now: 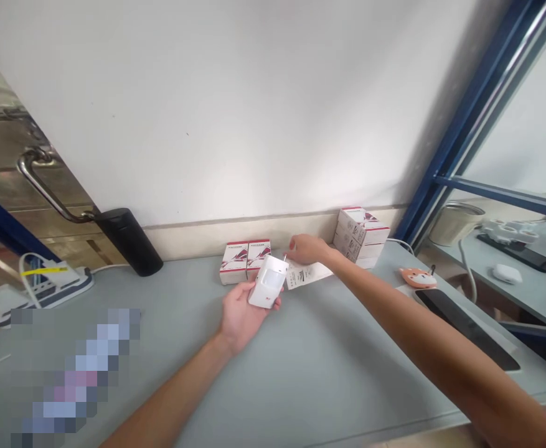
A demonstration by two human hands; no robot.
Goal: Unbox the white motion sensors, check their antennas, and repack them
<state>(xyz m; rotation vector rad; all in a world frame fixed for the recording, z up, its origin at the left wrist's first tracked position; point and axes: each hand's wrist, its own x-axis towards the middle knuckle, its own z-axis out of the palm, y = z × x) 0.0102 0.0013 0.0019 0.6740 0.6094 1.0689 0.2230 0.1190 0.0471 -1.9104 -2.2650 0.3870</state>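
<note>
My left hand (pixel 238 314) is palm up over the grey table (pixel 310 367), its fingers closed around a small white plastic sensor unit (pixel 268 282) with a frosted window. My right hand (pixel 306 249) reaches further back and pinches the top edge of a white printed leaflet (pixel 307 275) that lies just right of the sensor. Two red and white boxes (pixel 245 259) stand side by side right behind the sensor. To the right of my right hand, a stack of the same boxes (pixel 361 235) sits against the wall.
A black cylinder (pixel 129 240) leans at the wall on the left, near a white power strip (pixel 43 283). An orange fox-shaped item (pixel 417 277) and a dark phone (pixel 466 328) lie at the right. A blue metal frame (pixel 469 118) borders a second table with a bucket (pixel 454 223).
</note>
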